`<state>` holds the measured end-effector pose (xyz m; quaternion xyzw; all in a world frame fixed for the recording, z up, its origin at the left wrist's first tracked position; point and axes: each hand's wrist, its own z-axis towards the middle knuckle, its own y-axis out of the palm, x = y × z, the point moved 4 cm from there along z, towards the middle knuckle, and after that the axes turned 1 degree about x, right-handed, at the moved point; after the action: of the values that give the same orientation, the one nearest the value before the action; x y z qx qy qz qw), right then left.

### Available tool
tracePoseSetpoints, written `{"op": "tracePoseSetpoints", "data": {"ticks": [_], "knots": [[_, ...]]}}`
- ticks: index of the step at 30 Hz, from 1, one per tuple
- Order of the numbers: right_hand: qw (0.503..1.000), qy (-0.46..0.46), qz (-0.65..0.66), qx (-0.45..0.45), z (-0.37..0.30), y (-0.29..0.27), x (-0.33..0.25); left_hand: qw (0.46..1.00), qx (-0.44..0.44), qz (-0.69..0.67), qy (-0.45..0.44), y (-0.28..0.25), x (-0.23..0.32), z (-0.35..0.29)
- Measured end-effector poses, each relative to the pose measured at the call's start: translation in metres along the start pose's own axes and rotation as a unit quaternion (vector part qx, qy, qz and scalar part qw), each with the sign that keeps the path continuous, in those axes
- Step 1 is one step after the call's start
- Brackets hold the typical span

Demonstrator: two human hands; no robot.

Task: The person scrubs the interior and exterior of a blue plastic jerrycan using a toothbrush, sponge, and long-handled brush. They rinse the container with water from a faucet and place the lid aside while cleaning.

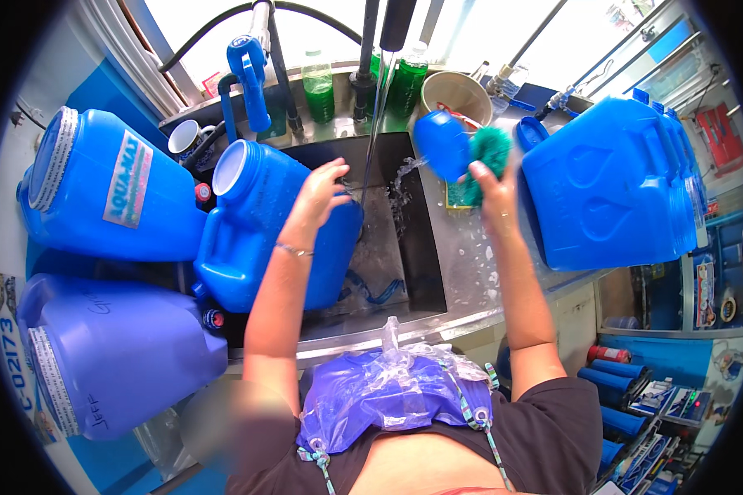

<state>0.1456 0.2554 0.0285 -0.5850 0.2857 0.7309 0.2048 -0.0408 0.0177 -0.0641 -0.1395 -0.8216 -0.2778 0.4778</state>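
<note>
A blue jug (305,223) with a white-rimmed open mouth leans in the dark sink (425,264). My left hand (320,194) is beside this jug, fingers apart, with nothing visible in it. Over the counter right of the sink, my right hand (497,198) is closed on a green scrubbing pad (490,153). A round blue lid (442,145) is directly left of the pad; whether it touches the pad or hangs free I cannot tell. Water splashes (403,175) below the lid, and a stream (376,124) runs from the spout into the sink.
Blue jugs (611,181) stand at right; two large ones, one blue (161,190) and one purple-blue (132,355), lie at left. Behind the sink are bottles of green liquid (318,87), a beige bucket (456,92) and a blue-handled tap (252,82). A yellow-green sponge (461,196) lies by the pad.
</note>
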Motion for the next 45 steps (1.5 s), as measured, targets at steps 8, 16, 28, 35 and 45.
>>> {"op": "tracePoseSetpoints", "data": {"ticks": [8, 16, 28, 35, 45], "knots": [[0.906, -0.123, -0.391, 0.108, 0.105, -0.126, 0.013, 0.694, 0.358, 0.504, 0.369, -0.111, 0.078, -0.103], [0.841, -0.18, -0.495, 0.123, 0.102, -0.104, 0.046, 0.676, 0.399, 0.614, 0.079, -0.16, 0.067, -0.105], [0.519, -0.381, -0.701, -0.307, 0.033, 0.164, -0.031, 0.648, 0.165, 0.704, 0.239, 0.019, 0.064, -0.074], [0.563, -0.337, -0.614, -0.439, 0.04, 0.157, -0.012, 0.637, 0.172, 0.697, 0.281, 0.003, 0.066, -0.067], [0.507, -0.285, -0.618, -0.53, 0.058, 0.187, 0.01, 0.627, 0.103, 0.693, 0.341, 0.015, 0.062, -0.07]]}}
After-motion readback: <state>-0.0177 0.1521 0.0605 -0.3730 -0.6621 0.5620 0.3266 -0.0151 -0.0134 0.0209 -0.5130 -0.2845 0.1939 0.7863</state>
